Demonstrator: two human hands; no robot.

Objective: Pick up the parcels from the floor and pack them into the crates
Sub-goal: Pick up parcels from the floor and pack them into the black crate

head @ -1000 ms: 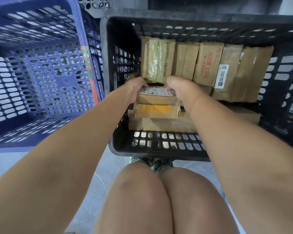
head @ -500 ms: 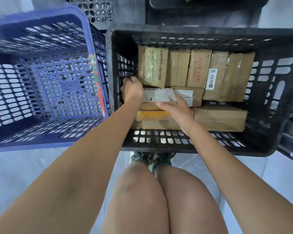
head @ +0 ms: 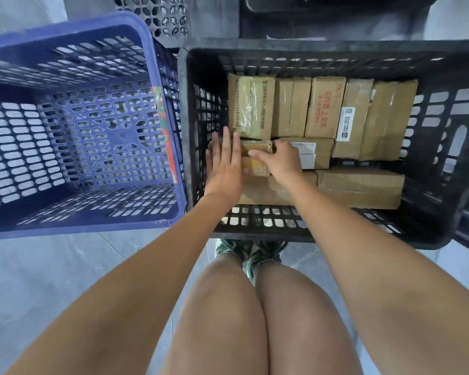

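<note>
The black crate (head: 185, 136) holds several brown taped parcels: a row standing on edge along the back (head: 324, 106) and flat ones in front (head: 360, 185). A small parcel (head: 257, 146) lies on top of others at the crate's left side. My left hand (head: 225, 166) lies flat on its left end with straight fingers. My right hand (head: 280, 158) grips its right end, thumb across the top and fingers curled over the edge. Beside it on the left, the blue crate (head: 65, 230) has nothing in it.
A grey perforated crate (head: 157, 14) and a dark crate (head: 336, 20) stand behind the two crates. My knees and shoes (head: 251, 253) are right in front of the black crate. Grey floor (head: 38, 280) shows at the left.
The small parcel has gone down onto the stack at the crate's left. My left hand has let go and opened flat on it; my right hand shifted to its right end.
</note>
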